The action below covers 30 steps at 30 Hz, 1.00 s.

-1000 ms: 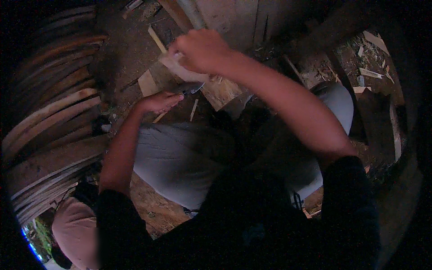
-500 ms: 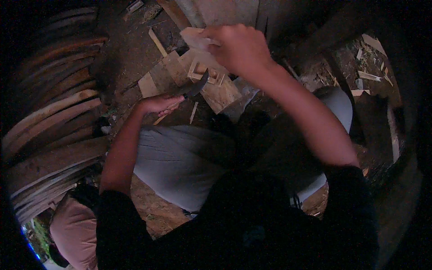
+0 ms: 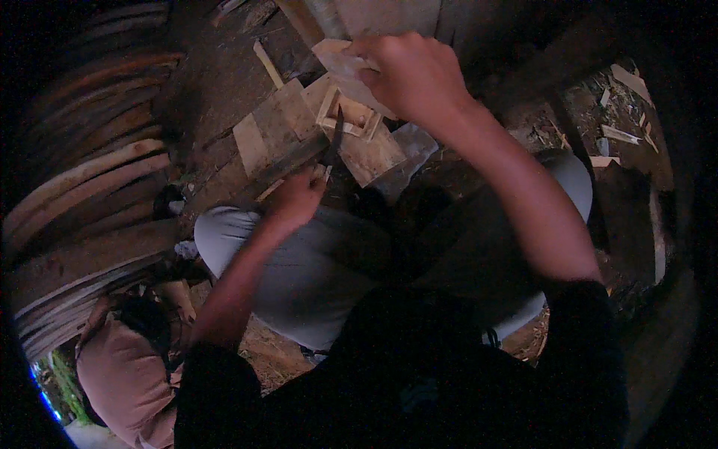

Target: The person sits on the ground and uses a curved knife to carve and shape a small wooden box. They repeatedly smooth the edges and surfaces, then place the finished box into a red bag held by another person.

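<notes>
My left hand (image 3: 299,198) is closed around the handle of a knife (image 3: 337,133) with a dark, slightly curved blade that points away from me. The blade tip overlaps the near left side of a small open wooden box frame (image 3: 372,123) in my view; whether they touch I cannot tell. Beyond it, my right hand (image 3: 415,71) is raised and pinches a thin, pale flat piece (image 3: 336,60), its material unclear in the dim light. The piece hangs over the far right part of the box frame. Under the frame lie flat wooden boards (image 3: 370,161).
Stacked planks (image 3: 90,179) fill the left side. A translucent plastic sheet (image 3: 419,146) lies beside the boards. A narrow wood strip (image 3: 268,63) rests on the dirt floor further off. Wood scraps (image 3: 621,135) are scattered at right. Someone's pinkish clothing (image 3: 127,374) shows at lower left.
My left hand has moved right and nearer to my body, turning the knife so its blade stands more upright. My right hand has shifted slightly right with the flat piece.
</notes>
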Available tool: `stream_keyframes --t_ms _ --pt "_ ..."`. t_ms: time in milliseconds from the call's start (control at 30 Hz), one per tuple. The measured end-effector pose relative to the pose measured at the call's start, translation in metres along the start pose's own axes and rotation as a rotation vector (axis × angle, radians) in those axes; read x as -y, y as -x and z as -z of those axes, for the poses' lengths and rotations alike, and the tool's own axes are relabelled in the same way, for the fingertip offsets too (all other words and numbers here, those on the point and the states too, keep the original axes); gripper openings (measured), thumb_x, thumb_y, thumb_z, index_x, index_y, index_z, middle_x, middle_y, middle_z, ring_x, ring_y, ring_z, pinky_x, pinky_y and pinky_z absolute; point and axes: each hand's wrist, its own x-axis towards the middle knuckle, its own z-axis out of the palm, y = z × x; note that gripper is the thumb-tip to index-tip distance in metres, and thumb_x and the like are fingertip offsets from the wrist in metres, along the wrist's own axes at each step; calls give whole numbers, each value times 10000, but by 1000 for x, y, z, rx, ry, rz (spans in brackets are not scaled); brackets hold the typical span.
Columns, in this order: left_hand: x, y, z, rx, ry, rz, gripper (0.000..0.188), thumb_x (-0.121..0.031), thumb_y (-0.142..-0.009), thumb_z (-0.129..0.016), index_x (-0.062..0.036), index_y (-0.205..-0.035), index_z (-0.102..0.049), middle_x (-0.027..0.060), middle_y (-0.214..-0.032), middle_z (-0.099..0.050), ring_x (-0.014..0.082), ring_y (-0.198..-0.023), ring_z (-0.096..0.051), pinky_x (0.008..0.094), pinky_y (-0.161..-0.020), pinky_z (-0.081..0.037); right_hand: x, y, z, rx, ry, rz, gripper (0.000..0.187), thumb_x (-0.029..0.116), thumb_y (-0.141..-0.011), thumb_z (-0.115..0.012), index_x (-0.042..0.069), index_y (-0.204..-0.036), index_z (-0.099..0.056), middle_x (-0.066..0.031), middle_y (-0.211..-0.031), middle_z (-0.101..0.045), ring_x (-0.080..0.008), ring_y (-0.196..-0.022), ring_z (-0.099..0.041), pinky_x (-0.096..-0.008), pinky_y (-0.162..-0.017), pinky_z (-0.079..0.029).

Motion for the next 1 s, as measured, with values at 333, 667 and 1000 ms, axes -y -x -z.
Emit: stream_keyframes --t_ms 333,667,1000 --pt "-67 22 9 14 -75 194 346 -206 -919 -509 11 -1185 -553 287 -896 -652 448 -856 -642 536 -778 -520 3 6 -3 51 15 -16 303 221 -774 -704 227 -1077 -711 -161 -884 -695 -365 -814 -671 -466 -722 -550" --pt "-82 27 15 72 -136 246 251 -178 -902 -511 -24 -1092 -565 274 -861 -657 451 -846 -647 532 -767 -526 11 11 -7 117 31 13 311 235 -781 -695 211 -1091 -710 -165 -839 -692 -368 -785 -673 -465 -716 -554" --pt "-45 15 -38 -179 479 296 338 -339 -938 -522 -62 -1129 -559 150 -781 -627 303 -601 -599 415 -514 -480 15 21 -21 195 28 -10 267 280 -780 -730 215 -1039 -720 -144 -854 -694 -350 -797 -669 -437 -691 -547"
